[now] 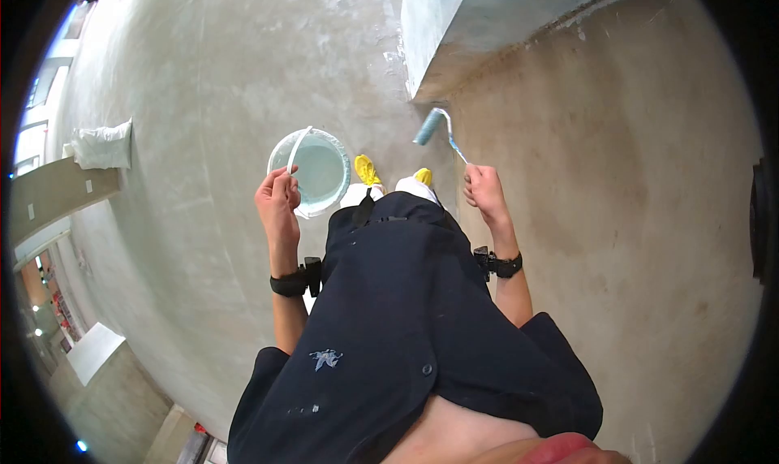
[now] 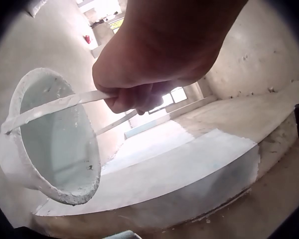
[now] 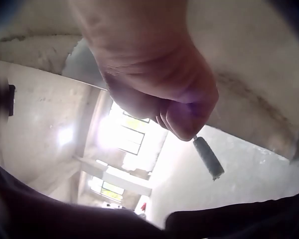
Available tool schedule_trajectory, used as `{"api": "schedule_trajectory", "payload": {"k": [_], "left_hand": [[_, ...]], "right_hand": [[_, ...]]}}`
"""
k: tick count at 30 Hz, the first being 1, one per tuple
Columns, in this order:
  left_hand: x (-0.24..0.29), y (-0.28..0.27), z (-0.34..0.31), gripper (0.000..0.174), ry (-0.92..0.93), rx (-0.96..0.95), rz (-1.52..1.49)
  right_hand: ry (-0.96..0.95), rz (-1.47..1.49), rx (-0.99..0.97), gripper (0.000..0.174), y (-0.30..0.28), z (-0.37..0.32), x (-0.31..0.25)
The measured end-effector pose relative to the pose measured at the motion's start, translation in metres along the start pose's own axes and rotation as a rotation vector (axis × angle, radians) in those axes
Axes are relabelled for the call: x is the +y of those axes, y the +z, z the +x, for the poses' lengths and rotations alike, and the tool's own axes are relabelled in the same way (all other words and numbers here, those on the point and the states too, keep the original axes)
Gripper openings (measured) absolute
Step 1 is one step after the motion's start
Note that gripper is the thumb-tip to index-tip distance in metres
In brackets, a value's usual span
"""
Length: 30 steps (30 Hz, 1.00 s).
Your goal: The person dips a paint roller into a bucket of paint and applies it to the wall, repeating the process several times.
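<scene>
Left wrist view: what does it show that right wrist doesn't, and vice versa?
Only left wrist: the left hand gripping the handle of a white bucket.

Only right wrist: the right hand holding a paint roller; whether the left wrist view's bottom edge clips that roller, I can't tell.

Both: bright windows beyond the hand.

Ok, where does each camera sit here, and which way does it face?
Head: worn on the head, facing forward and down over the bucket; left hand, right hand, dark shirt and yellow shoes show.
Left wrist: on that wrist, facing past the hand on the handle toward the bucket; the hand shows.
Right wrist: on that wrist, facing past the hand toward the paint roller; hand and dark clothing show.
Head and left wrist share the bucket.
</scene>
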<state>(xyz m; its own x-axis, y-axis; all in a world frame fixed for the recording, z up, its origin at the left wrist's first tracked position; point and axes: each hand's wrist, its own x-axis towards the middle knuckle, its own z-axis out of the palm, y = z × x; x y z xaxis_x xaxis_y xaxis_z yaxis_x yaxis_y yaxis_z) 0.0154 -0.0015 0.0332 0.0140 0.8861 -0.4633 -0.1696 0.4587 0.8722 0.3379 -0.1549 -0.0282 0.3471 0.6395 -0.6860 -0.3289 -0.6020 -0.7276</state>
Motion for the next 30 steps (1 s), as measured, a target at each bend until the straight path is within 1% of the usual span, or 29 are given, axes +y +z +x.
{"api": "schedule_trajectory", "payload": {"k": [1,2,4,5,7,8,10,11,13,14,15,16,17,19,20,21,22,23,25,26,27,29,30], "left_hand": [[0.006,0.004,-0.003,0.020,0.018,-0.022,0.028],[0.012,0.006,-0.006,0.020,0.039,-0.045,0.055],[0.019,0.015,-0.011,0.019,0.056,-0.067,0.069],[0.022,0.019,-0.013,0.018,0.075,-0.082,0.079],[0.031,0.032,-0.021,0.019,0.086,-0.095,0.100],[0.033,0.037,-0.023,0.021,0.097,-0.106,0.113],[0.035,0.039,-0.025,0.020,0.126,-0.115,0.100],[0.037,0.043,-0.026,0.020,0.148,-0.118,0.080],[0.039,0.050,-0.032,0.019,0.167,-0.140,0.108],[0.037,0.056,-0.033,0.019,0.180,-0.110,0.109],[0.033,0.061,-0.032,0.019,0.195,-0.086,0.108],[0.025,0.052,-0.033,0.020,0.198,-0.078,0.129],[0.024,0.052,-0.034,0.020,0.189,-0.111,0.171],[0.020,0.053,-0.034,0.019,0.208,-0.054,0.161],[0.017,0.057,-0.032,0.019,0.230,-0.035,0.173],[0.012,0.058,-0.028,0.019,0.237,-0.077,0.189],[0.008,0.056,-0.027,0.019,0.229,-0.077,0.174],[0.009,0.049,-0.027,0.019,0.223,-0.068,0.174],[0.010,0.052,-0.033,0.019,0.218,-0.119,0.182],[0.013,0.053,-0.032,0.019,0.226,-0.099,0.190],[0.013,0.055,-0.032,0.019,0.235,-0.078,0.190],[0.009,0.056,-0.028,0.020,0.239,-0.113,0.195],[0.006,0.056,-0.030,0.022,0.247,-0.089,0.225]], "right_hand": [[0.011,0.085,-0.133,0.034,0.003,-0.009,-0.011],[0.008,0.092,-0.128,0.034,0.010,-0.018,-0.022],[-0.012,0.106,-0.256,0.035,0.019,-0.032,-0.038],[-0.017,0.117,-0.254,0.035,0.022,-0.034,-0.041],[-0.035,0.138,-0.332,0.035,0.024,-0.041,-0.047],[-0.038,0.150,-0.330,0.035,0.024,-0.043,-0.050],[-0.020,0.147,-0.398,0.034,0.027,-0.049,-0.051],[-0.028,0.173,-0.394,0.034,0.027,-0.051,-0.054],[-0.048,0.077,-0.392,0.034,0.027,-0.062,-0.059],[-0.060,0.109,-0.378,0.034,0.024,-0.062,-0.059],[-0.111,0.066,-0.381,0.034,0.020,-0.061,-0.057],[-0.149,0.032,-0.385,0.034,0.024,-0.061,-0.044],[-0.143,0.080,-0.363,0.034,0.022,-0.063,-0.039],[-0.201,-0.050,-0.345,0.034,0.014,-0.065,-0.031],[-0.215,-0.016,-0.316,0.034,0.010,-0.064,-0.030],[-0.251,-0.028,-0.323,0.033,0.006,-0.065,-0.031],[-0.277,-0.043,-0.330,0.033,0.003,-0.069,-0.030],[-0.275,-0.007,-0.313,0.033,0.009,-0.073,-0.026],[-0.279,-0.003,-0.290,0.031,0.010,-0.081,-0.024],[-0.334,0.013,-0.259,0.031,0.015,-0.083,-0.022],[-0.336,0.026,-0.239,0.031,0.014,-0.082,-0.017],[-0.511,-0.035,-0.169,0.032,0.011,-0.078,-0.009],[-0.508,-0.024,-0.155,0.032,0.013,-0.080,-0.005]]}}
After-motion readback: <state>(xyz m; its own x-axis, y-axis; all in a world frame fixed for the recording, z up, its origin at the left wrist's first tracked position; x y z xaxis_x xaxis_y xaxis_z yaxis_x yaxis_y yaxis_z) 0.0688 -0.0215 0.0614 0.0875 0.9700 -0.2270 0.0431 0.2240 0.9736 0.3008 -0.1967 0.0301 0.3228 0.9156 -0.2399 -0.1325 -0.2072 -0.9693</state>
